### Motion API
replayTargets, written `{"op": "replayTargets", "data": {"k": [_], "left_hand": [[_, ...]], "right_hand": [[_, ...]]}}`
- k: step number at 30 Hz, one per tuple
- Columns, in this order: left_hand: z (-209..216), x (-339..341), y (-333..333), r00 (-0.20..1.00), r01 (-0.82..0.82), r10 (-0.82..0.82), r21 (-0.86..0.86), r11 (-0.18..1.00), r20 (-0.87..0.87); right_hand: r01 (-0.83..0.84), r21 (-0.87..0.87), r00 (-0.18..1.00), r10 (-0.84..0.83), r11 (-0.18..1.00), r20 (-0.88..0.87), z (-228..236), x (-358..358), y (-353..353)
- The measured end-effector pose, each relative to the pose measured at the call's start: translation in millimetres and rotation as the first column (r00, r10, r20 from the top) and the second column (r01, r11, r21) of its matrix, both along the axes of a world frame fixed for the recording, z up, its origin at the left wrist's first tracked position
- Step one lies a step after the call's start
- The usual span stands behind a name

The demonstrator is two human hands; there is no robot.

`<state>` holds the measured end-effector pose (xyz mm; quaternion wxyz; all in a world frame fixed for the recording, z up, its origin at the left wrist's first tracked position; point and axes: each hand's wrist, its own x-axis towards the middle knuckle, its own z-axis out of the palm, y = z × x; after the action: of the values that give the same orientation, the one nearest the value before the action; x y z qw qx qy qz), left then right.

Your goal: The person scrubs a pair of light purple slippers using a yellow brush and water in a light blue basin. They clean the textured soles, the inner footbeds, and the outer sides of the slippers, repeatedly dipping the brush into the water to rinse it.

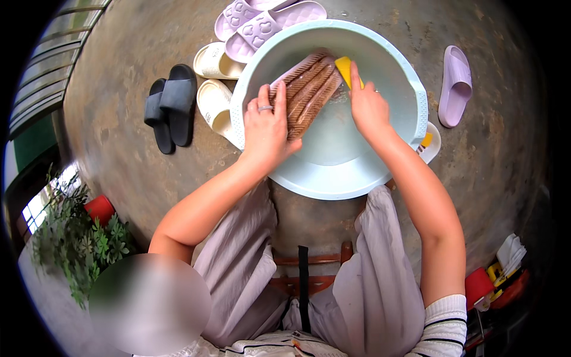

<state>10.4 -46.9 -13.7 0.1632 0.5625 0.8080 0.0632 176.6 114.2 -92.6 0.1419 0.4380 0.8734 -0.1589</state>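
Observation:
In the pale blue basin, a slipper lies tilted with its brown, grooved sole facing up and a lilac edge showing. My left hand grips its near left part, with the fingers over the side and the thumb at the lower end. My right hand is closed round what looks like a yellow brush, the index finger stretched along it. The brush meets the sole's right edge; its underside is hidden. Shallow water and a few bubbles show beside the slipper.
Lilac slippers and cream slippers crowd the basin's left rim. Black slides lie farther left. A lilac slipper is at the right, and a white slipper peeks out by the rim. A leafy plant stands lower left.

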Motion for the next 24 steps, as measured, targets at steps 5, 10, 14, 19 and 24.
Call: {"op": "replayTargets", "data": {"k": [5, 10, 14, 19, 24], "left_hand": [[-36, 12, 3, 0.967, 0.06, -0.141, -0.352, 0.934, -0.211], [-47, 20, 6, 0.909, 0.057, -0.262, -0.525, 0.849, -0.325], [-53, 18, 5, 0.905, 0.079, -0.267, -0.485, 0.871, -0.332], [-41, 7, 11, 0.981, 0.052, -0.121, -0.4, 0.915, -0.149], [-12, 1, 7, 0.998, 0.012, -0.012, -0.003, 1.0, 0.067]], "right_hand": [[0.174, -0.175, 0.975, -0.145, 0.969, 0.167, -38, -2, -20], [0.178, -0.187, 0.983, -0.167, 0.966, 0.074, -54, 10, -12], [0.281, -0.22, 0.958, -0.26, 0.934, 0.117, -45, 5, -1], [0.24, -0.386, 0.935, -0.319, 0.891, -0.155, 4, 1, -23], [-0.148, -0.305, 0.73, -0.104, 0.941, -0.675, 35, 10, -96]]}}
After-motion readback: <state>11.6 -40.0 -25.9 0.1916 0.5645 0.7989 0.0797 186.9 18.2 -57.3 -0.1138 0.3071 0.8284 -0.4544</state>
